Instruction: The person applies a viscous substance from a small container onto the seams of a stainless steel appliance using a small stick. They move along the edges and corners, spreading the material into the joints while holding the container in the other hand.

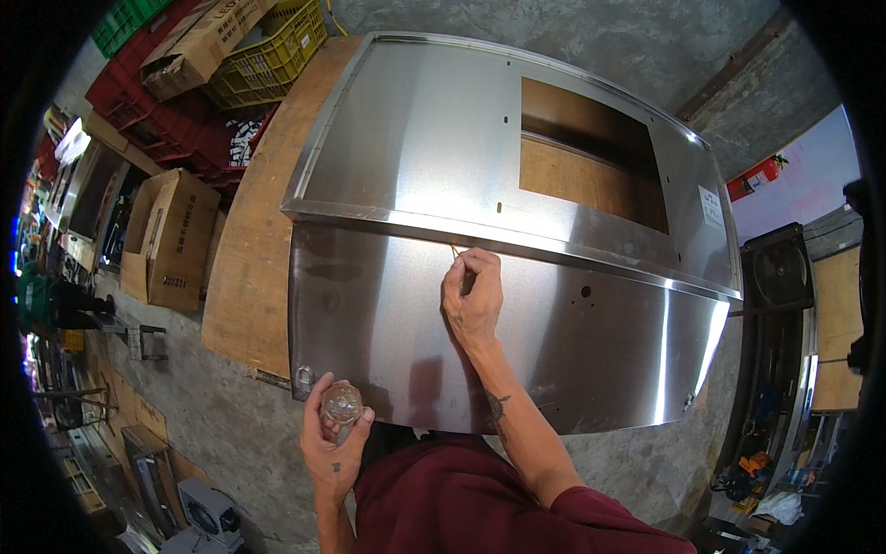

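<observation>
A large stainless steel cabinet [388, 323] fills the middle, with a long raised lip running across it. My right hand [473, 300] is closed in a pinch on a thin yellowish stick [454, 250], its tip at the seam under that lip. What kind of tool the stick is, I cannot make out. Lower left, my left hand [332, 452] has its fingers wrapped round a small faceted glass jar [342, 403], held apart from the metal. Something brownish shows inside the jar.
The cabinet lies on a wooden board [249, 305] and has a rectangular cutout with sharp-looking edges. At left stand an open cardboard box [175, 240], a yellow crate [272, 65] and a red crate [138, 111]. A fire extinguisher [755, 177] is at the far right.
</observation>
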